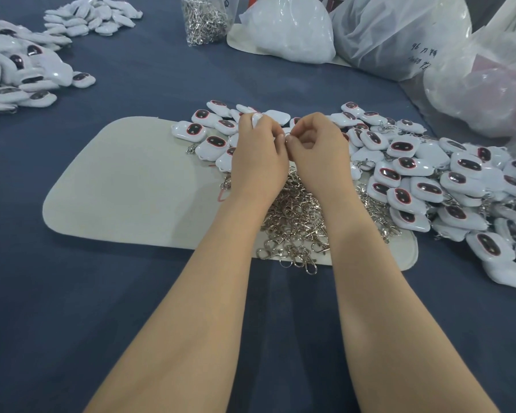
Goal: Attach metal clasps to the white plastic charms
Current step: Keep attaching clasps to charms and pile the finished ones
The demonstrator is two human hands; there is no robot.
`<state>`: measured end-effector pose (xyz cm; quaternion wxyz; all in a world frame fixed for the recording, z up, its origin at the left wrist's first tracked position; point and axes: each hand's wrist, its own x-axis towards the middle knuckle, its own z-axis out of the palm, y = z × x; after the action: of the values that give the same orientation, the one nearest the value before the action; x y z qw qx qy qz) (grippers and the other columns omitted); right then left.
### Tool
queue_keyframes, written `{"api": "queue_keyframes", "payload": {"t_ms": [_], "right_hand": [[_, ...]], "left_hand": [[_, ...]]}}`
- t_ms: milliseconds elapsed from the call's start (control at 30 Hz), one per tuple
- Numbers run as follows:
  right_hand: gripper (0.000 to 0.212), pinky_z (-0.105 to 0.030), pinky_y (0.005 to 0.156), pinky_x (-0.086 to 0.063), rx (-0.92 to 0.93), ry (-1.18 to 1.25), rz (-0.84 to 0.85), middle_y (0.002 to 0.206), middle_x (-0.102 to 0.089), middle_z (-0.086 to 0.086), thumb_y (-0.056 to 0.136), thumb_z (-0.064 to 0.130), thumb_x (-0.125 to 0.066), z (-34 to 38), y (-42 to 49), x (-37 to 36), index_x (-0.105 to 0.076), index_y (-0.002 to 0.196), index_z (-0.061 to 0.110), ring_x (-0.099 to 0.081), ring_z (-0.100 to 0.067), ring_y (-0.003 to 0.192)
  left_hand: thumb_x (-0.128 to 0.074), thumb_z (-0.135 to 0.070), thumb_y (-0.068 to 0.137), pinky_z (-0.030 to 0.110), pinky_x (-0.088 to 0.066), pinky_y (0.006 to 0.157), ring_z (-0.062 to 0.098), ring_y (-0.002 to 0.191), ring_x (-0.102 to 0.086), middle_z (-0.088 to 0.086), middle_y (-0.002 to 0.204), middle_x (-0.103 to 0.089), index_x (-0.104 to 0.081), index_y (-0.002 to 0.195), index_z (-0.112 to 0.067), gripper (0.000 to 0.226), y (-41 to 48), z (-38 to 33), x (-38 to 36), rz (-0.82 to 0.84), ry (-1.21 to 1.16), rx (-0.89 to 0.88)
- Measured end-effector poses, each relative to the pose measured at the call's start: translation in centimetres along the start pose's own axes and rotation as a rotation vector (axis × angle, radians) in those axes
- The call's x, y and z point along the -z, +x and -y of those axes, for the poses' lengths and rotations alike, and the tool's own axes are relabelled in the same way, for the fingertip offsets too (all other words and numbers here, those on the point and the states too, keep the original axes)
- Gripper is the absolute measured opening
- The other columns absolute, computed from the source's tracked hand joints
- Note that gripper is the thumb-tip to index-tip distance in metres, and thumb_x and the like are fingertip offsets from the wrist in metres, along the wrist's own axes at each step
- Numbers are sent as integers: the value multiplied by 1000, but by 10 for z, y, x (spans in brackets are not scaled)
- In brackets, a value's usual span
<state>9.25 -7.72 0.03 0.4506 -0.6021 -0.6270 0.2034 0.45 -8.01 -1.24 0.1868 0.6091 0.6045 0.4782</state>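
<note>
Both hands joined over the mat, fitting one clasp to one charm.

Blue tabletop [131, 293]; pale mat [116, 180] at centre; four plastic bags [399, 34] far right, and a clear bag of clasps [204, 20] far centre. Charms: a large heap [429, 180] right of the hands, a second pile [21, 76] far left, a third pile [93, 16] beyond it; too many to count. Loose clasps [295, 222] heaped on the mat between the forearms, also uncountable. Left hand [258, 153] pinches one white charm [256, 118] at its fingertips. Right hand [316, 144] is curled, thumb and forefinger pressed together, probably on a clasp; too small to confirm. Judgement: charms light, rigid, glossy, likely slippery; grip by the edges. Clasps small, stiff, prone to tangling.
</note>
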Motion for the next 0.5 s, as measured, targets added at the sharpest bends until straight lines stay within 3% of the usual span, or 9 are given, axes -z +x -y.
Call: {"api": "queue_keyframes", "payload": {"t_ms": [200,367,500], "right_hand": [[11,-36,78,-51,40,-21,38,80,-62,-2,85,6,-57,0,-1,2,-51,84,16,-65,-24,82],[13,-18,63,-42,104,-33,30,68,-53,10,84,5,-57,-3,-1,1,-51,82,16,-58,-18,70],[10,-27,70,-47,140,-25,38,78,-63,-2,84,5,-57,-4,-2,0,-54,84,15,-60,-20,76]], "left_hand": [[-44,-13,97,29,-36,74,19,82,-49,10,122,-43,-55,105,-6,16,0,0,2,19,28,8],[-42,-11,97,27,-33,76,21,88,-48,12,122,-44,-55,106,-4,17,0,2,1,16,20,3],[-44,-12,97,21,-25,67,11,79,-36,12,116,-48,-57,102,-5,16,2,5,0,-6,4,11]]}}
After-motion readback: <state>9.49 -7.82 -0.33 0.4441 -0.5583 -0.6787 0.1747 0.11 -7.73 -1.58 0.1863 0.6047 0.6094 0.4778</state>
